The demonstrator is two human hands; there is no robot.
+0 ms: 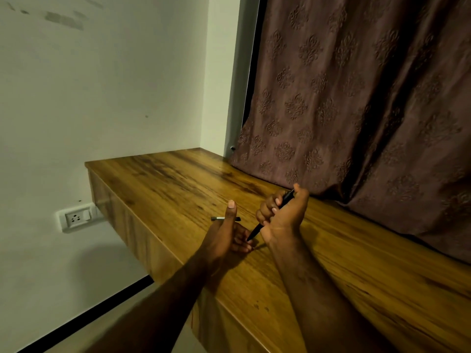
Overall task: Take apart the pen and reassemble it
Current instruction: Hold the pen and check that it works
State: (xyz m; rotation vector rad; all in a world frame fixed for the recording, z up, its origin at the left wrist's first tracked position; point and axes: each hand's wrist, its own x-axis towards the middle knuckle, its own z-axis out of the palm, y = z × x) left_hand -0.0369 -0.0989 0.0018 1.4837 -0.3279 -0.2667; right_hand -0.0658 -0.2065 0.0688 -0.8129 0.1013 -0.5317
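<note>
One loose piece (217,218) is left lying on the table (158,179) behind the left hand (224,238), whose curled fingers are met by the tip of the pen (254,232); whether it is pinched cannot be told. The barrel is clasped by the right hand (283,217). If the tip is loosened carelessly, small inner parts could be dropped off the near edge.

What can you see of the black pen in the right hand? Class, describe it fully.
The pen is slim and black, plastic by its look, narrowing to its lower tip. It slants, top end toward the curtain, tip down toward the desk. The right hand grips its middle, hiding that part; the left hand meets the tip, grip unclear.
</note>
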